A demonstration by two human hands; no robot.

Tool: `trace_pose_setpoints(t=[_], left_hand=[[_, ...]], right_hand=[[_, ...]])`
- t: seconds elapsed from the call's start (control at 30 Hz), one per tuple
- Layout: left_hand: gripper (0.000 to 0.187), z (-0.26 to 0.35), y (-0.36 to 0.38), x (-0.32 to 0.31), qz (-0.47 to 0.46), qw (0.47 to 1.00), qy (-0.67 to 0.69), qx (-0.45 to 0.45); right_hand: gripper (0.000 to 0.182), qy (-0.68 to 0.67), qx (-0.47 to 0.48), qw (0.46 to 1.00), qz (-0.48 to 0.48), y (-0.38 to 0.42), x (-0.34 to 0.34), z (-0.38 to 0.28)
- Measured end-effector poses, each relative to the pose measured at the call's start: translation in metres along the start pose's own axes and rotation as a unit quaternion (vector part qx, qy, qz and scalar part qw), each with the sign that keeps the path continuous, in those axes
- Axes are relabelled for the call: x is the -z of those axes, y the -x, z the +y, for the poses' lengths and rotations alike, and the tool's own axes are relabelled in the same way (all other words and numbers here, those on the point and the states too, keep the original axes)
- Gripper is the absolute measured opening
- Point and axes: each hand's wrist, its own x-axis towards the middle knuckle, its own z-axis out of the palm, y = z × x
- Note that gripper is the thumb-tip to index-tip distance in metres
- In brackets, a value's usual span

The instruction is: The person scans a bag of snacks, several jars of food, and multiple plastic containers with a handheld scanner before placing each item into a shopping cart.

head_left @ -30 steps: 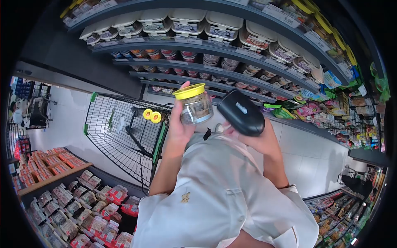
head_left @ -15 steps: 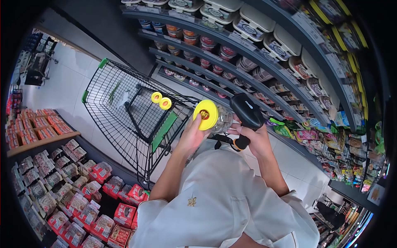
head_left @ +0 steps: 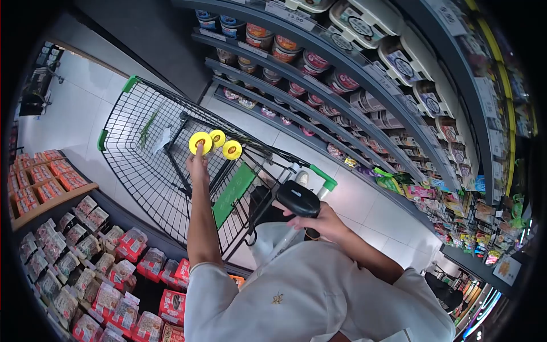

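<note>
Shelves (head_left: pixel 336 51) of food tubs (head_left: pixel 314 64) fill the upper right. I have my left hand (head_left: pixel 198 165) gripping a yellow-lidded jar (head_left: pixel 199 138) over the cart (head_left: pixel 235 195), left of the middle, near two more yellow lids (head_left: pixel 232 150). My right hand (head_left: pixel 323 221) holds a black case (head_left: pixel 299 199) near the middle.

We count 2 hands: 1 left hand (head_left: pixel 198 163) and 1 right hand (head_left: pixel 322 221). Around them we see 1 cart (head_left: pixel 154 188), with 2 green caps (head_left: pixel 131 84) at its far corners and 1 green panel (head_left: pixel 234 194). We make it 3 yellow lids (head_left: pixel 232 150): 1 at the left fingers, 2 beside it. We find 1 black case (head_left: pixel 298 198), 1 shoe (head_left: pixel 302 179), 2 sleeves (head_left: pixel 212 288) and 1 gold emblem (head_left: pixel 277 298). The tubs (head_left: pixel 343 81) and red packs (head_left: pixel 131 244) crowd too closely for us to count.
</note>
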Motion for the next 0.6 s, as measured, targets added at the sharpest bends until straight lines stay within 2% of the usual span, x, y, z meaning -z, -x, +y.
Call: trace_pose_setpoints(t=[0.03,0.17,0.27,0.3,0.4,0.43,0.53,0.57,0.6], left_hand=[[0.074,-0.009,-0.015,-0.001,0.030,0.998,-0.046,0.005],[0.078,-0.052,-0.066,-0.001,0.049,0.976,-0.211,0.024],[0.077,-0.078,-0.080,-0.007,0.067,0.984,-0.164,0.011],[0.070,-0.084,-0.082,-0.007,0.079,0.984,-0.160,0.017],[0.058,-0.097,-0.090,-0.002,-0.024,0.999,-0.037,0.030],[0.047,-0.097,-0.088,-0.003,-0.026,0.998,-0.022,0.053],[0.046,-0.098,-0.086,-0.006,-0.057,0.996,-0.007,0.068],[0.042,-0.098,-0.084,-0.010,-0.097,0.995,-0.011,0.037],[0.041,-0.097,-0.079,-0.013,-0.076,0.996,-0.024,0.048]], right_hand=[[0.042,0.007,-0.005,1.000,0.000,-0.003,0.000,0.001],[0.041,-0.034,-0.046,0.998,0.032,-0.009,0.001,-0.007],[0.041,-0.042,-0.060,0.996,0.049,-0.009,0.000,-0.014],[0.040,-0.046,-0.059,0.996,0.046,-0.008,0.000,-0.016],[0.038,-0.048,-0.045,0.997,0.047,-0.008,0.001,-0.012],[0.040,-0.045,-0.039,0.997,0.042,-0.009,0.003,-0.010],[0.044,-0.067,-0.026,0.997,0.041,-0.010,0.003,-0.006],[0.045,-0.068,-0.027,0.996,0.039,-0.011,0.003,-0.006],[0.046,-0.070,-0.029,0.996,0.038,-0.010,0.002,-0.007]])
